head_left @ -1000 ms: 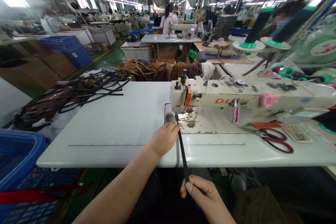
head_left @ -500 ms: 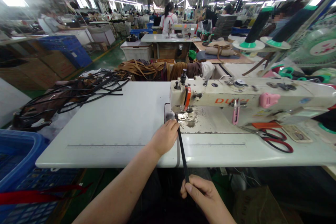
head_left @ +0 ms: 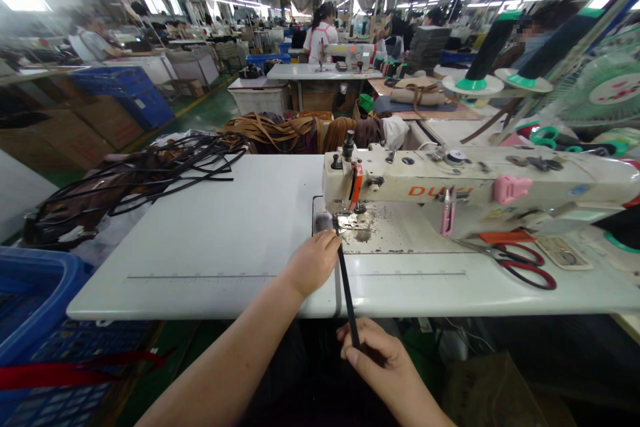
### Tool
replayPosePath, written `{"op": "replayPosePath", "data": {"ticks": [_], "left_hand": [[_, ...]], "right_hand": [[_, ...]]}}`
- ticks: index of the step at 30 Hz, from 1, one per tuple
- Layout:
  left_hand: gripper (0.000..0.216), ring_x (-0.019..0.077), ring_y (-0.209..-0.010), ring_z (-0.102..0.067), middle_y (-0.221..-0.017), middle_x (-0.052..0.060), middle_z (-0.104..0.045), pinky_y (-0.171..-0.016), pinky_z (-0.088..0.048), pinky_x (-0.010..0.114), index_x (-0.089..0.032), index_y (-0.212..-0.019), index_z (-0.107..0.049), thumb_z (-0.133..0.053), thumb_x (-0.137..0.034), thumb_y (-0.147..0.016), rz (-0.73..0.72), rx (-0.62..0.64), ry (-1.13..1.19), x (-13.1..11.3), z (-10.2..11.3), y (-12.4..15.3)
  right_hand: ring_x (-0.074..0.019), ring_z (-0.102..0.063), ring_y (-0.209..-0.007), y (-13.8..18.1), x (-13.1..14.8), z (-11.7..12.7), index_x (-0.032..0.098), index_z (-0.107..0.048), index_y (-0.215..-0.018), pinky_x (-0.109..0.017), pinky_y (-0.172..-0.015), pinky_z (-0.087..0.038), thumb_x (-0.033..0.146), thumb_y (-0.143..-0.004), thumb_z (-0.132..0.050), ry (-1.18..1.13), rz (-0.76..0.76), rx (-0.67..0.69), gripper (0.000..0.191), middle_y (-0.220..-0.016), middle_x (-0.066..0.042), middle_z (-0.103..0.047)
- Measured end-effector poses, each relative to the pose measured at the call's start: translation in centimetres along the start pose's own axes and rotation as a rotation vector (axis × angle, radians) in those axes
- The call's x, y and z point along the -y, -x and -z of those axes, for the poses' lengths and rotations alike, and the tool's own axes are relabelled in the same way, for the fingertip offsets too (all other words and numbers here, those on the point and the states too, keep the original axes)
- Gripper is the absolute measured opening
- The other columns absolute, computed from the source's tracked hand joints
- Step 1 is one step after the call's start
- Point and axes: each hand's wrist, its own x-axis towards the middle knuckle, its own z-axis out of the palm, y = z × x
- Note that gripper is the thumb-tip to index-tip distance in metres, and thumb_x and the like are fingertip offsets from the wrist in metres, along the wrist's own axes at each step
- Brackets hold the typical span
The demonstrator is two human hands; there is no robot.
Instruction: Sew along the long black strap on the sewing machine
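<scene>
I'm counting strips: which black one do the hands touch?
The black strip running between left hand and right hand; other black strips lie tangled at the back left of the table.

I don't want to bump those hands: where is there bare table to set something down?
The table is barest on its left, between the black straps and left hand; a narrower strip lies along the front edge, between the held strap and scissors. Crowded: by the left hand at the machine, and around the scissors and orange piece.
</scene>
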Motion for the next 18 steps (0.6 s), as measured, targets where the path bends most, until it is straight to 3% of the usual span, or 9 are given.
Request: {"op": "replayPosePath", "data": {"ticks": [5,10,18], "left_hand": [[0.021,0.0268,-0.12,-0.067,-0.121,0.013,-0.068,-0.11,-0.057,0.047,-0.019,-0.115,-0.063,-0.048,-0.014,-0.101,0.015,0.027,0.018,0.1,0.1,0.0],[0.021,0.0262,-0.119,-0.068,-0.121,0.013,-0.068,-0.11,-0.057,0.046,-0.019,-0.115,-0.061,-0.046,-0.012,-0.101,0.028,0.031,0.036,0.0,0.0,0.0],[0.018,0.0262,-0.114,-0.069,-0.119,0.013,-0.068,-0.108,-0.057,0.044,-0.017,-0.112,-0.062,-0.049,-0.011,-0.1,0.005,0.011,-0.019,-0.1,0.2,-0.1]], "right_hand": [[-0.0193,-0.065,-0.071,0.2,-0.2,-0.2,0.021,-0.079,-0.104,-0.031,-0.072,-0.052,0.06,-0.099,-0.061,-0.111,-0.135,0.036,0.044,-0.079,-0.006,-0.078],[-0.02,-0.065,-0.074,0.5,0.4,0.0,0.02,-0.078,-0.084,-0.032,-0.076,-0.05,0.058,-0.1,-0.061,-0.066,-0.114,0.047,0.045,-0.074,-0.005,-0.075],[-0.0202,-0.067,-0.076,1.0,0.9,0.4,0.02,-0.079,-0.078,-0.031,-0.075,-0.047,0.056,-0.103,-0.058,-0.081,-0.073,0.091,0.048,-0.076,-0.005,-0.073]]}}
